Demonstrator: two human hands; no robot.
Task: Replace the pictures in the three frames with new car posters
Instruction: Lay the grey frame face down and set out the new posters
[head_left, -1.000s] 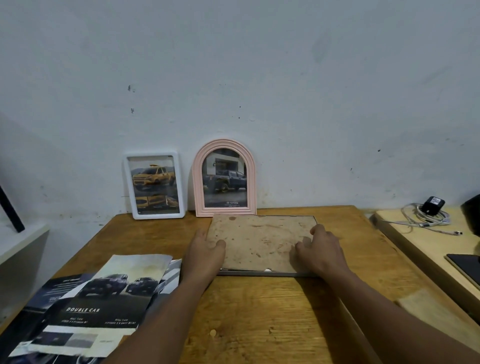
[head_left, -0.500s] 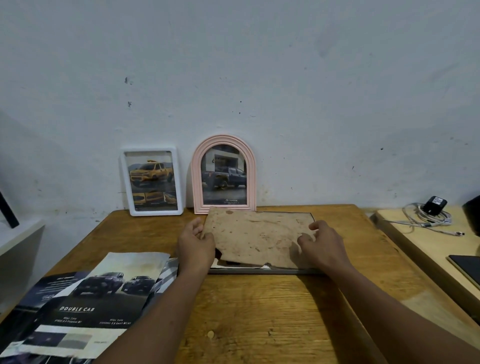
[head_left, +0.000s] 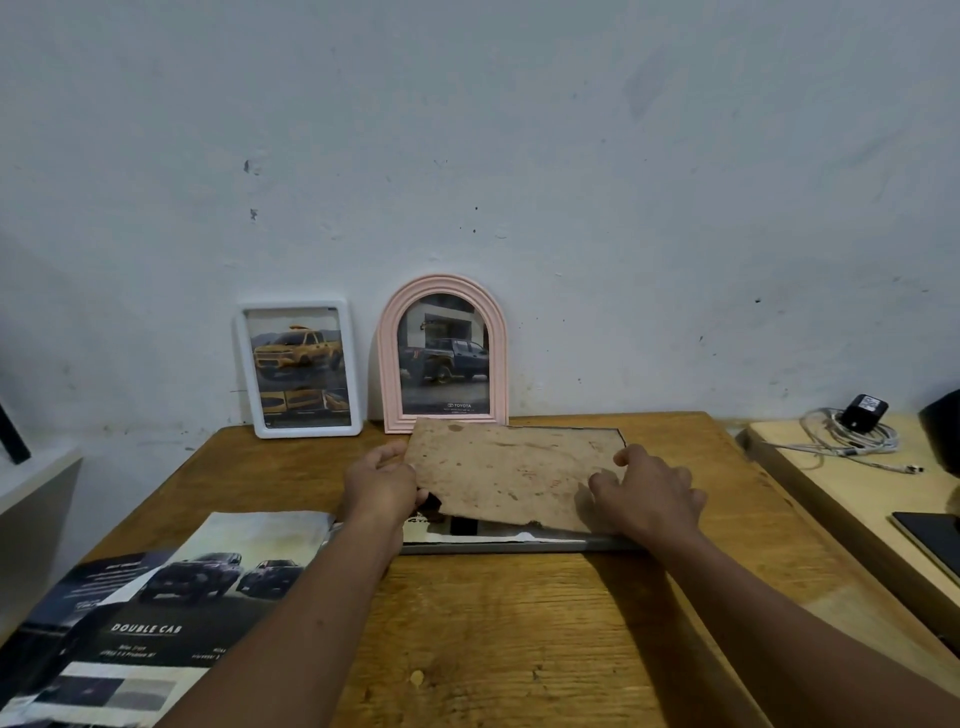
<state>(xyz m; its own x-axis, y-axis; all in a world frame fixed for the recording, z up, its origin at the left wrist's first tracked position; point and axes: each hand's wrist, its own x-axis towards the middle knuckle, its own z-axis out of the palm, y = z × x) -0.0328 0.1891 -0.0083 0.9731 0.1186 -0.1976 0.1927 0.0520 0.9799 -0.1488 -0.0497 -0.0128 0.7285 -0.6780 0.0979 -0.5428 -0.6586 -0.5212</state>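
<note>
Left hand (head_left: 382, 486) gripped the backing board (head_left: 509, 473) by its left edge, right hand (head_left: 644, 493) seemingly pinched the right side; it sat tilted over the gray frame (head_left: 519, 545) lying flat on the surface (head_left: 519, 649).

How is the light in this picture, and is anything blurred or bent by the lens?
Head view: light is dim and even, without strong glare on the white frame or pink frame; a soft shadow falls on the board beside the right hand; the wide lens splays the table edges; the poster at lower left looks slightly soft.
</note>
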